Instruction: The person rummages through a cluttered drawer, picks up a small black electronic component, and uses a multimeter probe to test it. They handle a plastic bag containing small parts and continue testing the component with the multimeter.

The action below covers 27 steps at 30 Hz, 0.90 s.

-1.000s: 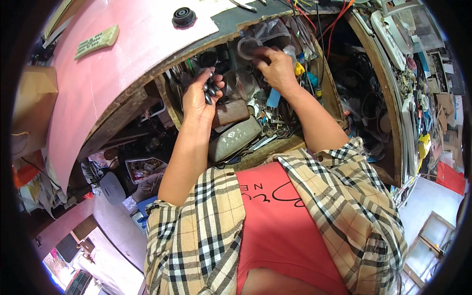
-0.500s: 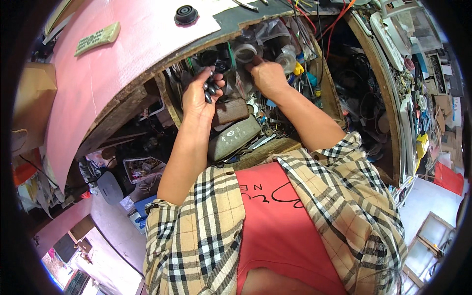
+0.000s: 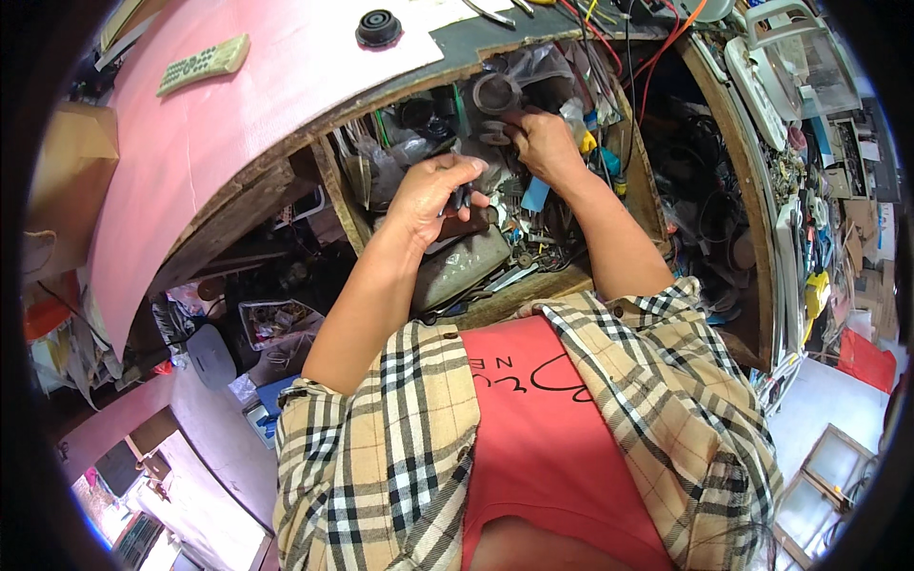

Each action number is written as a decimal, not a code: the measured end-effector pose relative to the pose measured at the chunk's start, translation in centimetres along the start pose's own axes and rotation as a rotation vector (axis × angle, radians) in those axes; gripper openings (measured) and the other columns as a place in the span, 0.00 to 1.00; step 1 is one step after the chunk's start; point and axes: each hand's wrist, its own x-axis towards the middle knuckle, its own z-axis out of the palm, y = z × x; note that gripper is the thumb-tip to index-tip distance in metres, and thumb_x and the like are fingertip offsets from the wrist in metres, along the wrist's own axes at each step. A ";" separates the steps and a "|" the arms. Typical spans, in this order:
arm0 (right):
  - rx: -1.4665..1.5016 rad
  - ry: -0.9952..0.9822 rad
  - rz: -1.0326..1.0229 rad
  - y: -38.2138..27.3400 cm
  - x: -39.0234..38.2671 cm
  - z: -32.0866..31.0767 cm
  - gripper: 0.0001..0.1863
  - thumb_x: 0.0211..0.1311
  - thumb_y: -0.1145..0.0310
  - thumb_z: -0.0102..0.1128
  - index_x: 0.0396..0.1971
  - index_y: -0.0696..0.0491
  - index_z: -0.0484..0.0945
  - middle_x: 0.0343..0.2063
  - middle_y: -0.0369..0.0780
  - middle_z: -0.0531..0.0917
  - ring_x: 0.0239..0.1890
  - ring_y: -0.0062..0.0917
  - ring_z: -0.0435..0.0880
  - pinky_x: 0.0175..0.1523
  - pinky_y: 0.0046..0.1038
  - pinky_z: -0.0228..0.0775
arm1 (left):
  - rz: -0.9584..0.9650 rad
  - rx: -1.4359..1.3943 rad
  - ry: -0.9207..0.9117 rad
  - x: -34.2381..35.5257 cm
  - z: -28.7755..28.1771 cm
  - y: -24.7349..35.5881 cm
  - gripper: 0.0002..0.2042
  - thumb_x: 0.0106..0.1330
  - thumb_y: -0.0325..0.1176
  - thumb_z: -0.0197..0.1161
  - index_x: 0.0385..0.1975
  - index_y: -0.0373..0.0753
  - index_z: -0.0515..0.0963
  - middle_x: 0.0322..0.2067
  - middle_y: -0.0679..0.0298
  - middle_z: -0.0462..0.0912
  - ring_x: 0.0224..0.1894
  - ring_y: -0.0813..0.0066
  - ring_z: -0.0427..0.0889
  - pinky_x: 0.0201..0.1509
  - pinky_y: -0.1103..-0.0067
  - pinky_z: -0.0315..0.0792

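Note:
My left hand [image 3: 433, 198] is over an open drawer [image 3: 519, 303], its fingers curled round several small shiny black rounded pieces [image 3: 461, 198]. They are mostly covered by the fingers now. Deeper in the drawer, my right hand [image 3: 550, 147] has its fingertips bent down beside a round clear plastic container [image 3: 497, 93]. Whether those fingertips grip something is hidden. Below the left hand lies a grey-green case [image 3: 462, 266], with a brown block partly under the hand. A small blue piece [image 3: 536, 195] is just below the right wrist.
Above the drawer is a pink-covered tabletop [image 3: 238, 143], bearing a remote control [image 3: 203, 66] and a black round ribbed part [image 3: 379, 29]. Red and black wires [image 3: 628, 86] hang over the drawer's right side. Plastic bags and loose small parts crowd the drawer.
My left hand has moved right, towards the right hand, and turned so the black pieces show less. My right hand has shifted slightly right. The round container sits tilted differently.

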 end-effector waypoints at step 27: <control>-0.284 0.028 -0.144 -1.9 -0.8 -0.9 0.11 0.49 0.70 0.59 0.35 0.53 0.79 0.31 0.48 0.78 0.32 0.42 0.81 0.35 0.38 0.75 | -0.043 0.002 0.082 0.1 -0.5 0.0 0.14 0.59 0.38 0.64 0.40 0.36 0.76 0.39 0.64 0.78 0.30 0.74 0.79 0.23 0.82 0.64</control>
